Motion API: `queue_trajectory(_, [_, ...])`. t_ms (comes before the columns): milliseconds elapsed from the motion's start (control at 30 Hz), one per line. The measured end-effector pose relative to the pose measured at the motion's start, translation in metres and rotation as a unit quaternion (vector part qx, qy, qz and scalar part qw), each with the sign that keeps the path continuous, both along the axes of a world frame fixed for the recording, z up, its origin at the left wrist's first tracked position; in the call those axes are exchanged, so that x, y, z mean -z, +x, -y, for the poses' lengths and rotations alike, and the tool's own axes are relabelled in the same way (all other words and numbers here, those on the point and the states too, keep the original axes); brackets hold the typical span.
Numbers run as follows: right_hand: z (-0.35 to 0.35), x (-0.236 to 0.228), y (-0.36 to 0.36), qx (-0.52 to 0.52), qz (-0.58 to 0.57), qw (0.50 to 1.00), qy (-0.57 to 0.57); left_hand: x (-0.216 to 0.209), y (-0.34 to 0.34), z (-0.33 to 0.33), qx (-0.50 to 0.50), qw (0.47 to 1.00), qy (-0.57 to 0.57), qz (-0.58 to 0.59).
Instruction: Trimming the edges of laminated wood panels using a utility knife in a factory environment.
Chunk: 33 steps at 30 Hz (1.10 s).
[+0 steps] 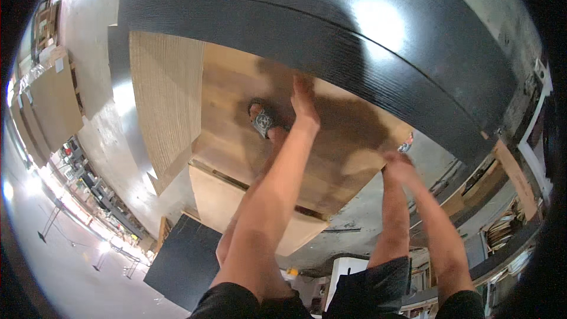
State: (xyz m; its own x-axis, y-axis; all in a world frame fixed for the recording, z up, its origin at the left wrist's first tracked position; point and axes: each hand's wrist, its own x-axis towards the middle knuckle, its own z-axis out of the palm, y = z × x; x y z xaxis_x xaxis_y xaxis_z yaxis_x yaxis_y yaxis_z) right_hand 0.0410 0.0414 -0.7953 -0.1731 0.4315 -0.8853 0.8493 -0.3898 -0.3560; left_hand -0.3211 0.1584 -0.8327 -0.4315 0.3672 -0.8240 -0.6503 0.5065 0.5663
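A large black wood-grain panel (236, 23) with a long groove spans the upper part of the view, above a brown board (348, 171). My left hand (304, 100) reaches to the panel's near edge, its fingers curled at that edge and partly hidden. My right hand (401, 168), smeared by motion, is beside the right corner of the brown board, apart from the black panel. Whether it touches the board or holds anything is unclear. My foot in a patterned slipper (263, 119) stands on the brown board.
A light wood-grain board (168, 91) lies at the left of the brown one. Nearer me are a pale board (215, 198) and a dark panel (183, 260). Brown flat packs (50, 103) stand far left; a wooden strip (514, 177) is at the right.
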Motion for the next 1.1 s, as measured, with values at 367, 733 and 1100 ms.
queue_trajectory(367, [-0.416,-0.19,-0.04,-0.109,0.061,0.766,0.63,-0.214,0.166,-0.104,-0.124,0.977,0.128,0.12])
queue_trajectory(733, [-0.433,-0.174,-0.071,-0.099,0.024,0.906,0.411,-0.22,0.155,-0.132,-0.195,0.966,0.083,0.148])
queue_trajectory(1100, [-0.438,-0.182,-0.071,-0.113,0.036,0.922,0.369,-0.217,0.164,-0.139,-0.164,0.983,-0.03,0.074])
